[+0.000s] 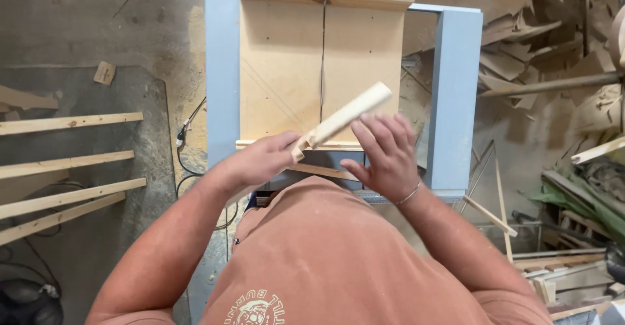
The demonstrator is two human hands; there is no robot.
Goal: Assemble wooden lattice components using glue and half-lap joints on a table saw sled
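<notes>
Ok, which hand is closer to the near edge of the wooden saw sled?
Left. The left hand sits over the sled's near edge, gripping one end of the wooden stick. The right hand hangs open just beyond its right corner.

Even, soft daylight is filling the scene — shadows staying faint around the table saw (222,71), the wide lens bending edges beyond it.

Wooden stick (344,118): pale bare wood, smooth, matt, rounded edges. Sled board (281,71): tan fibreboard or plywood, matt, dusty, slit down the middle. Bench (222,71): painted light blue, smooth, matt. Slats (68,123) at left: raw pale timber. Bracelet (409,195): thin shiny metal. Shirt (338,260): rust-coloured cloth, dusted. Floor (117,19): rough grey concrete.
</notes>
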